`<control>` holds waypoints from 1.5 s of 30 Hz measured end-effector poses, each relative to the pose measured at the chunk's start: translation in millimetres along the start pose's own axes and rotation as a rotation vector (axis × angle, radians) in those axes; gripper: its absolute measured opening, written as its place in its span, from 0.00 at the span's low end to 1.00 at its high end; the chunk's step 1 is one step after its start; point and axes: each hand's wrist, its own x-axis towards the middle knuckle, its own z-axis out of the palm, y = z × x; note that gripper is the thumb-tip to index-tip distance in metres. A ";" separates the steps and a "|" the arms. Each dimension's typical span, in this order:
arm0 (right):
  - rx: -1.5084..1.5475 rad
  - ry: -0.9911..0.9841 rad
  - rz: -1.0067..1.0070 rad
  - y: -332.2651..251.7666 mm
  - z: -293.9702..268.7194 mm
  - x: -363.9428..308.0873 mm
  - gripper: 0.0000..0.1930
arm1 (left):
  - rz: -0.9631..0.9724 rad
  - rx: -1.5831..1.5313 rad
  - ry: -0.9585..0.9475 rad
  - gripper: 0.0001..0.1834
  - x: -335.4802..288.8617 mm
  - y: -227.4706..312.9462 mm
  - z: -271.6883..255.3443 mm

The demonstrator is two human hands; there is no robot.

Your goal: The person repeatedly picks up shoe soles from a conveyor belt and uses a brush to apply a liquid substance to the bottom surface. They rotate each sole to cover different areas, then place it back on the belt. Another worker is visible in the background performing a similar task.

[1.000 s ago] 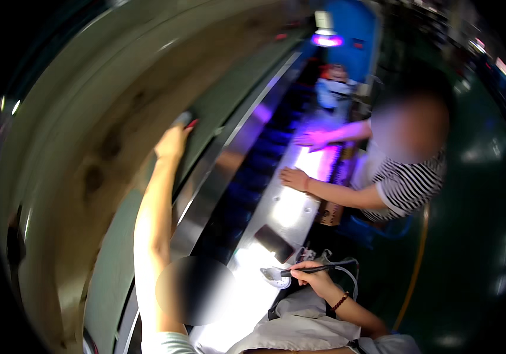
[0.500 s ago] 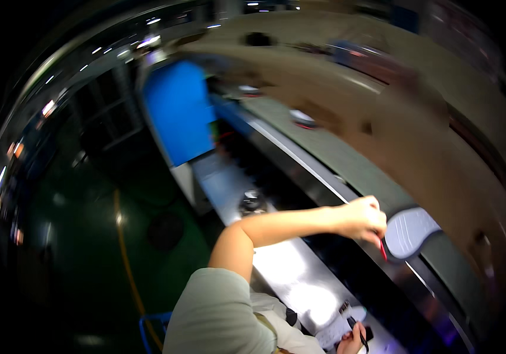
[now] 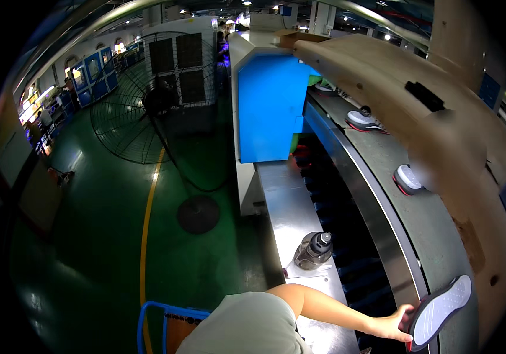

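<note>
At the lower right, a shoe sole (image 3: 442, 310) lies tilted at the near edge of the grey-green conveyor belt (image 3: 427, 221), its light grey face with small dots turned up. My left hand (image 3: 393, 325) reaches across from the lower edge and has its thumb and fingers around the sole's near left side, where a dark and red rim shows. Part of the fingers is hidden behind the sole. My right hand is out of the picture. Farther up the belt sit more soles, one white and red (image 3: 407, 179) and another (image 3: 365, 121) beyond it.
A dark bottle (image 3: 313, 251) stands on the metal ledge (image 3: 288, 194), beside a dark slatted gap. A blue machine housing (image 3: 271, 109) rises at the ledge's far end. Over the belt's right side hangs a tan board (image 3: 471, 165). Left are a pedestal fan (image 3: 158, 97) and a blue-framed chair (image 3: 173, 307).
My head view has turned and steadied. My left hand, earlier beside a sole with something red at its fingers, now grips a sole's edge. My right hand, earlier at the bottom, has left view.
</note>
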 end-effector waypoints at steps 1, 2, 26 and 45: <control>0.002 0.009 -0.007 0.5 4.4 2.5 0.11 | 0.016 -0.034 -0.127 0.51 -6.5 2.6 -5.4; -0.009 0.024 -0.002 1.2 5.8 0.7 0.11 | 0.018 -0.083 -0.251 0.52 -16.4 25.6 -8.4; 0.262 0.147 -0.164 22.8 -120.3 -55.6 0.12 | -0.428 -0.822 0.036 0.25 -24.6 37.4 4.0; 0.496 0.230 -0.405 11.1 -111.1 -108.4 0.12 | -0.122 -0.635 0.047 0.38 -105.5 46.6 -32.9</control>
